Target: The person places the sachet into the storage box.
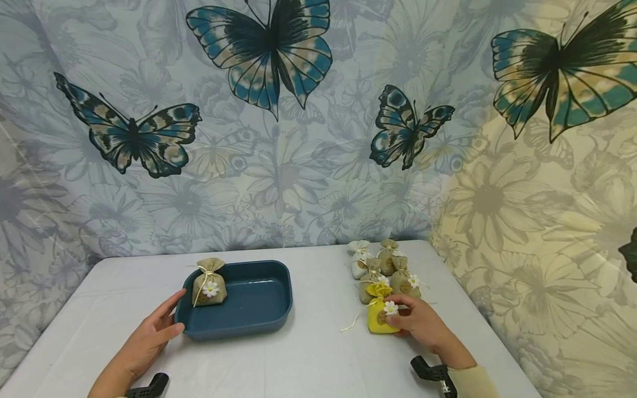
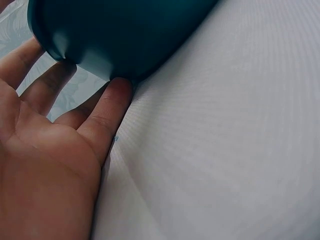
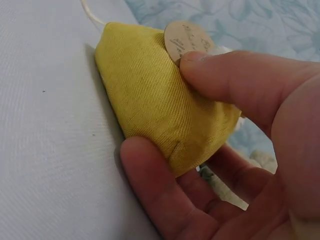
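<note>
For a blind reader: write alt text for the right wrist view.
The right hand pinches a yellow fabric pouch between thumb and fingers, on a white tablecloth. A round paper tag sits on the pouch's upper edge, a cream string trailing behind it.

From the left wrist we see only a corner of the blue tray [image 2: 120, 35], the rest cut off by the top edge. At the right wrist, the print on the yellow pouch's [image 3: 150, 110] round tag [image 3: 185, 39] blurs past reading, and the right hand [image 3: 240, 165] hides the pouch's far side. Overhead, the clustered pouches [image 1: 383, 271] overlap too closely for us to count.
</note>
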The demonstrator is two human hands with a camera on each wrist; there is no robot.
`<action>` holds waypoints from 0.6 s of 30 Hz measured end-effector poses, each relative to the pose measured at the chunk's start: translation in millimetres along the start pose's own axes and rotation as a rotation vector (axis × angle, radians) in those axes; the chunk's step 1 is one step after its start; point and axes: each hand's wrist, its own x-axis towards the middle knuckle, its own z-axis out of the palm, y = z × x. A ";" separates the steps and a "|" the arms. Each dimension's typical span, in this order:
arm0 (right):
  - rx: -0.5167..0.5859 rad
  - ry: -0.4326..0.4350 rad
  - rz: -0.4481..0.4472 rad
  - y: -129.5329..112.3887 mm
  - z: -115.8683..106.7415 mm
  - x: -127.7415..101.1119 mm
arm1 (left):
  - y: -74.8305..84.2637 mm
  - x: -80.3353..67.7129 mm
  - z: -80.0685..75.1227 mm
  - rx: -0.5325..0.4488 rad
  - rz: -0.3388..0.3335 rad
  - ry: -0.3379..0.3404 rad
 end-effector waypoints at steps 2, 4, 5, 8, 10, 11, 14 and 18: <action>-0.006 0.006 -0.008 1.0 0.2 1.0 | -0.2 0.1 -0.1 0.003 0.000 0.001; -0.010 0.004 -0.022 2.6 0.1 1.9 | -0.3 0.1 0.0 0.014 0.001 0.002; -0.008 -0.001 -0.029 3.3 0.0 2.1 | -0.2 0.1 0.0 0.021 0.001 0.002; 0.007 -0.019 -0.049 5.5 -0.7 2.1 | 0.6 -0.2 0.4 0.041 0.002 0.002; 0.016 -0.032 -0.064 6.8 -1.3 1.8 | 1.3 -0.6 0.7 0.046 0.001 0.001; 0.023 -0.039 -0.071 7.3 -1.5 1.6 | 1.5 -0.8 0.8 0.046 0.000 0.001; 0.038 -0.040 -0.083 8.9 -1.7 1.2 | 2.3 -1.0 1.1 0.045 0.001 0.001; 0.063 -0.020 -0.083 9.5 -0.3 0.7 | 3.6 -0.4 0.8 0.055 0.002 0.002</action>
